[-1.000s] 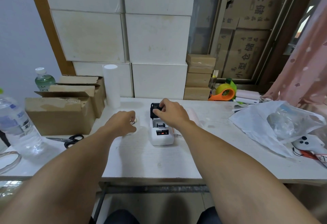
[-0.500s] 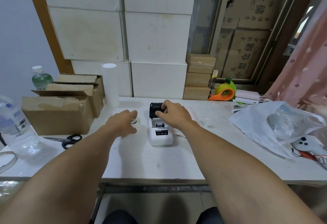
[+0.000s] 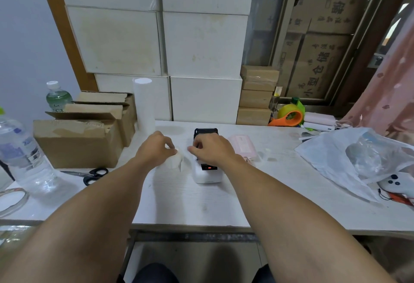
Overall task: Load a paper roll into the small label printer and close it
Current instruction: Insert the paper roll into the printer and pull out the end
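Observation:
The small white label printer [image 3: 206,174] stands at the middle of the table, its black lid [image 3: 205,131] raised at the back and a red light on its front panel. My left hand [image 3: 156,149] holds a small white paper roll [image 3: 173,162] just left of the printer. My right hand [image 3: 211,149] hovers over the printer's open top, fingertips pinched near the roll's loose end; whether they grip the paper I cannot tell. The printer's compartment is hidden under my right hand.
Open cardboard boxes [image 3: 83,141], scissors [image 3: 89,174] and water bottles [image 3: 22,155] sit at the left. A tall white roll [image 3: 143,103] stands behind. A pink pack [image 3: 243,146], an orange tape dispenser [image 3: 289,116], a plastic bag [image 3: 349,157] and a white controller [image 3: 396,183] lie to the right.
My right hand left the printer's lid and came forward and left toward the roll. My left hand has lifted the paper roll closer to the printer.

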{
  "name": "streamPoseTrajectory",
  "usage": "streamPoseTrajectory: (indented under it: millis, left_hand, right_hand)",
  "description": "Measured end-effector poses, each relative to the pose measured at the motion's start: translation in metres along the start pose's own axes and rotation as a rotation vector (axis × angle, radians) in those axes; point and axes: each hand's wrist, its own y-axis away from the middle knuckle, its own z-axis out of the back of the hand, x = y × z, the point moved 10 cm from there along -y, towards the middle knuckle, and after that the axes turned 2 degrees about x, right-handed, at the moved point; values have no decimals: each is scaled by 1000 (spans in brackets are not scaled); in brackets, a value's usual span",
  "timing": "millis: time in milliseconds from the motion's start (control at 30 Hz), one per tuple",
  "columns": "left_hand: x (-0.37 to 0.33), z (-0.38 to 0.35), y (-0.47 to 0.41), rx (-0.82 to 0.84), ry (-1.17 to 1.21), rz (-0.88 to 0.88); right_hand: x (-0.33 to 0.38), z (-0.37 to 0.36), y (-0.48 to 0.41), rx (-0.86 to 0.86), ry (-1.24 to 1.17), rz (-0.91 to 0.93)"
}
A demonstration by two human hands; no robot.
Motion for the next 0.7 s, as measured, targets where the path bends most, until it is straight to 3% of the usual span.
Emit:
streamPoseTrajectory:
  millis: [267,533,700]
  left_hand:
    - [-2,-1,-1,-31,-35,9]
    - [5,-1,2,-31,-1,65]
    - [2,-5,3,-35,-12,107]
  right_hand:
    - [22,-32,-4,130,84,-16]
    - [21,-39,-5,142,-52,-90]
    - [21,-46,-3,238,-52,-80]
